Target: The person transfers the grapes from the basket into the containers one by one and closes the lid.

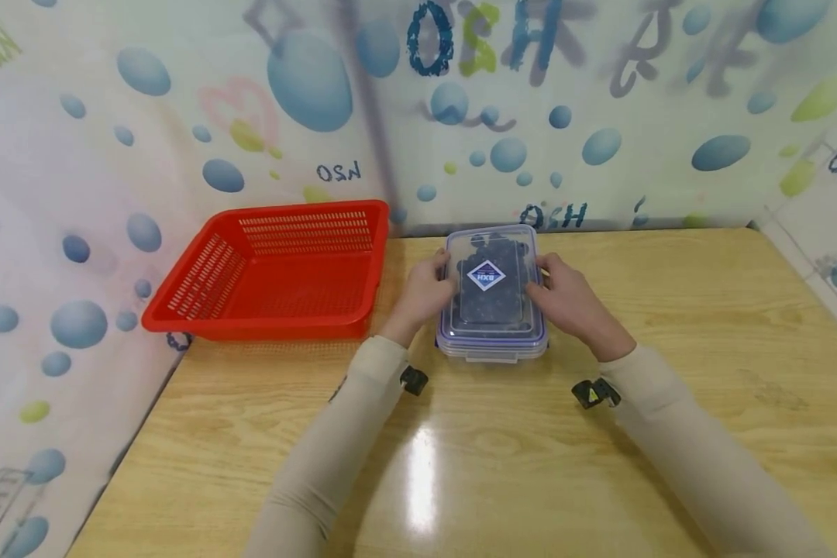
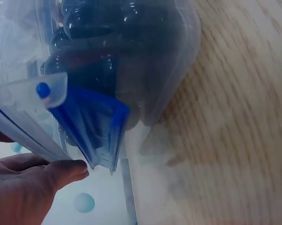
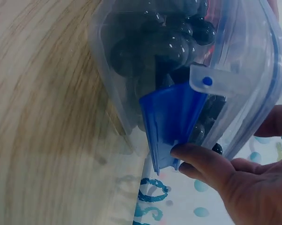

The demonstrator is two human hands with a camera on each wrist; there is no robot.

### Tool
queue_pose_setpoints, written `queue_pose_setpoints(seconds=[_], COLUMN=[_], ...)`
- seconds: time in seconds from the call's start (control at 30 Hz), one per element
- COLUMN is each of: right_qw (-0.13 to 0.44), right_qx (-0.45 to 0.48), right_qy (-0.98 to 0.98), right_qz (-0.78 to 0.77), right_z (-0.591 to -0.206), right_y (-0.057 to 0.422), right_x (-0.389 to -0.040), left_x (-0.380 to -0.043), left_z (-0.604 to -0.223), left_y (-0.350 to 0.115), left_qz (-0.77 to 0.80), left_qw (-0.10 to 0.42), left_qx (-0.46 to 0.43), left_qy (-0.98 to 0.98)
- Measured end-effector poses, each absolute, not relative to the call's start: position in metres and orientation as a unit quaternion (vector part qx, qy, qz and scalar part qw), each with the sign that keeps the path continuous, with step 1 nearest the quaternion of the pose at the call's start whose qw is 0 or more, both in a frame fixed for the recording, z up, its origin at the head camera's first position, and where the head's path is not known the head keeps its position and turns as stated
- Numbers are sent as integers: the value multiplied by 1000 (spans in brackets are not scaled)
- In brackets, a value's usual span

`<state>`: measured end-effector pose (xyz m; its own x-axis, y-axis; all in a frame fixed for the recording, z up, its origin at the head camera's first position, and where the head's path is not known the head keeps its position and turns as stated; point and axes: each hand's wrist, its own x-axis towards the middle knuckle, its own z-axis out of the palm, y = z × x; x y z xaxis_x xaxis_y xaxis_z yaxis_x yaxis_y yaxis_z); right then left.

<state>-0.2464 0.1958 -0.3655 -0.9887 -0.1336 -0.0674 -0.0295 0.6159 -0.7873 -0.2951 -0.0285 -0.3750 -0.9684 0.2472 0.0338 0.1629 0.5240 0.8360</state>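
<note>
A clear plastic food container [image 1: 494, 310] with a blue-edged lid sits on the table, a diamond-shaped blue label on its top. Dark, glossy round pieces [image 3: 173, 47] fill it. My left hand [image 1: 425, 294] grips its left side, thumb near the lid's edge; in the left wrist view a blue side clip [image 2: 94, 124] hangs out just beside that thumb. On the opposite side my right hand [image 1: 572, 298] holds the container, and its thumb touches the lower end of another blue clip [image 3: 171, 122], also swung outward. Fingers of both hands are partly hidden behind the lid.
To the left of the container, a red slatted plastic basket [image 1: 307, 287] stands near the table's back left corner. The wood-grain table [image 1: 502, 457] meets a wall covering [image 1: 404, 101] printed with blue dots and letters behind it and on the left.
</note>
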Motion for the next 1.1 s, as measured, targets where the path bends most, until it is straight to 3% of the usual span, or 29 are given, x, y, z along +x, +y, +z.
queue_pose_setpoints(seconds=[1.1], right_qw=[113], right_qx=[-117], right_qy=[874], right_qz=[-458], right_z=[-368], right_y=[202], right_x=[-243], left_x=[-291], left_z=[-384], left_y=[-30], left_qz=[493], left_qw=[27], left_qx=[108], left_qy=[863])
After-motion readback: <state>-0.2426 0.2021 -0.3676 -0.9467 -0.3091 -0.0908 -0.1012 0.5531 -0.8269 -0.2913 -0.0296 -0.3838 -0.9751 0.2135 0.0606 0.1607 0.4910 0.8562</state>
